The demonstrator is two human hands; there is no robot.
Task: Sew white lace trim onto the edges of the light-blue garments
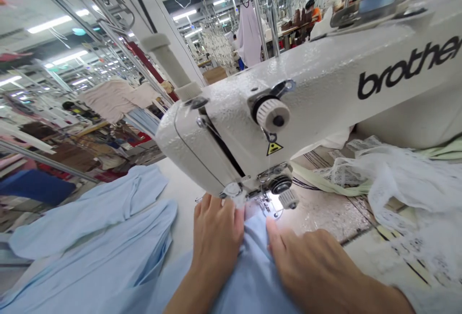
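Observation:
A white sewing machine (224, 126) stands in front of me, its needle area lit at the bottom of the head. Light blue fabric (256, 266) runs from my lap side up to the presser foot (265, 203). On the fabric's left side, close to the foot, my left hand (218, 237) is closed on it with bent fingers; its fingertips are partly hidden by the machine head. My right hand (306, 256) grips the fabric's right edge, one digit pointing toward the foot and the other fingers curled under, out of sight.
More light blue fabric pieces (90, 213) lie on the table to the left. White lace (397, 184) and a pale green strip (335, 186) are heaped at the right, beneath the machine arm. Behind are metal stands, hanging cloth (250, 37) and people at other tables.

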